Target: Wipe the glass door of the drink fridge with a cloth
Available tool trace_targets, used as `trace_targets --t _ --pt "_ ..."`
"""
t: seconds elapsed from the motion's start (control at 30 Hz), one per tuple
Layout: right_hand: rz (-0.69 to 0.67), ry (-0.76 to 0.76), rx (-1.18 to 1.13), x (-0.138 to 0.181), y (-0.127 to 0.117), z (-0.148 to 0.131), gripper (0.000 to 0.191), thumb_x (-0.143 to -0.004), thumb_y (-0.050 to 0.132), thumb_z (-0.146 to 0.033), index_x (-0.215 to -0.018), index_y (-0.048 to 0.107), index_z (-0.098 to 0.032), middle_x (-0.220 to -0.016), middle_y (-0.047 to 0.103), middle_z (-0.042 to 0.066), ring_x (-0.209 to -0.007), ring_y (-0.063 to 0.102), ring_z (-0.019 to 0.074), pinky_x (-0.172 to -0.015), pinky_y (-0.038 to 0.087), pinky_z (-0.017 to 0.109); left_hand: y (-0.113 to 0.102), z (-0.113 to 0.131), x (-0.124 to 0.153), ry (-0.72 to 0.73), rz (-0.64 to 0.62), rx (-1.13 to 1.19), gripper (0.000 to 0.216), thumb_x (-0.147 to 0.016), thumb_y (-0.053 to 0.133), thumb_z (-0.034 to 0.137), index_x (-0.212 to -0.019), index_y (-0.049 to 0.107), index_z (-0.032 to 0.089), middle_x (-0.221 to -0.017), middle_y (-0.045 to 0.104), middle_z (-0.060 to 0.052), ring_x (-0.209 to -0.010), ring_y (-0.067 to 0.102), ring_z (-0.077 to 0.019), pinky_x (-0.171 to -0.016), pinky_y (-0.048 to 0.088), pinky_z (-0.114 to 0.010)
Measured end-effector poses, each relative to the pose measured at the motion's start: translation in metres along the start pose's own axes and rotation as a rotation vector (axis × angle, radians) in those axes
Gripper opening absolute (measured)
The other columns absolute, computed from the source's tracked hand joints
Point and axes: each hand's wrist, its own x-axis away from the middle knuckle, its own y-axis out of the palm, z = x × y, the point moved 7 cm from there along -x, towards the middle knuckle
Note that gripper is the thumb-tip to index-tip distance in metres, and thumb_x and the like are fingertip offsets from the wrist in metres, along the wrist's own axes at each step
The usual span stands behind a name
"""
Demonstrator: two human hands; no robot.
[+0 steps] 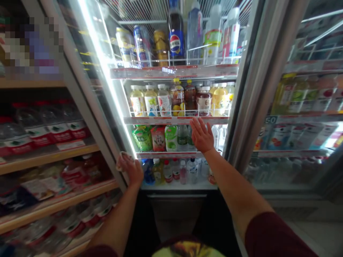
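My left hand (132, 169) is at the lower left of the open drinks fridge, by the frame. Its fingers are curled around a pale, crumpled cloth (123, 157), which is mostly hidden and blurred. My right hand (202, 135) is in front of the fridge with its fingers stretched out and nothing in it. Its fingertips overlap the front strip of the middle shelf (160, 120); I cannot tell whether they touch it. Left of this hand, a lower shelf holds green-labelled bottles (171, 137) and a red-labelled bottle (158, 138).
Tall bottles, among them a cola bottle (175, 32), stand on the upper shelf (150, 73). Small bottles (183, 172) fill the fridge bottom. Wooden shelves (53, 162) with bottled water flank the left; another glass-fronted fridge (297, 139) is on the right.
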Motion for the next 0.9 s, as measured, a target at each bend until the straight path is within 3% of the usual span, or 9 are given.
trace_targets --t 0.2,0.37,0.57,0.8,0.9 --pt "0.054 -0.034 0.047 -0.001 -0.004 -0.003 0.052 -0.109 0.043 -0.024 -0.160 0.052 -0.019 -0.162 0.054 0.009 -0.159 0.040 0.0221 -0.137 0.013 0.046 -0.007 -0.001 0.002 -0.010 -0.031 -0.012 0.075 -0.101 0.041 0.034 -0.165 0.028 -0.002 -0.173 0.021 -0.033 -0.166 0.015 -0.0411 -0.135 0.012 -0.060" --pt "0.091 -0.049 0.057 -0.002 -0.008 -0.005 0.053 -0.108 0.044 -0.022 -0.160 0.051 -0.017 -0.161 0.056 0.010 -0.159 0.040 0.0209 -0.137 0.010 0.044 0.001 0.001 0.016 -0.055 -0.010 -0.007 0.080 -0.101 0.043 0.039 -0.168 0.021 0.001 -0.175 0.014 -0.032 -0.166 0.010 -0.0425 -0.134 0.013 -0.063" --pt "0.089 -0.044 0.078 -0.002 -0.009 -0.006 0.053 -0.108 0.043 -0.022 -0.161 0.051 -0.017 -0.162 0.055 0.009 -0.159 0.041 0.0219 -0.137 0.011 0.044 0.027 0.013 0.055 -0.094 -0.001 0.000 0.082 -0.103 0.042 0.039 -0.166 0.020 -0.009 -0.172 0.012 -0.040 -0.166 0.007 -0.0448 -0.133 0.011 -0.067" --pt "-0.010 0.005 -0.004 0.002 0.001 0.001 0.057 -0.109 0.043 -0.026 -0.165 0.045 -0.020 -0.165 0.051 0.010 -0.160 0.038 0.0239 -0.136 0.017 0.048 0.055 0.026 0.107 -0.119 -0.075 0.018 0.081 -0.106 0.039 0.042 -0.168 0.020 -0.008 -0.174 0.008 -0.037 -0.167 -0.001 -0.0407 -0.134 0.012 -0.064" --pt "0.018 -0.011 0.003 0.002 -0.001 0.000 0.056 -0.109 0.043 -0.025 -0.164 0.046 -0.019 -0.164 0.051 0.010 -0.161 0.037 0.0233 -0.137 0.015 0.047 0.061 0.032 0.121 -0.095 -0.101 0.012 0.081 -0.107 0.038 0.039 -0.168 0.017 -0.009 -0.174 0.004 -0.038 -0.167 -0.001 -0.0429 -0.133 0.015 -0.067"
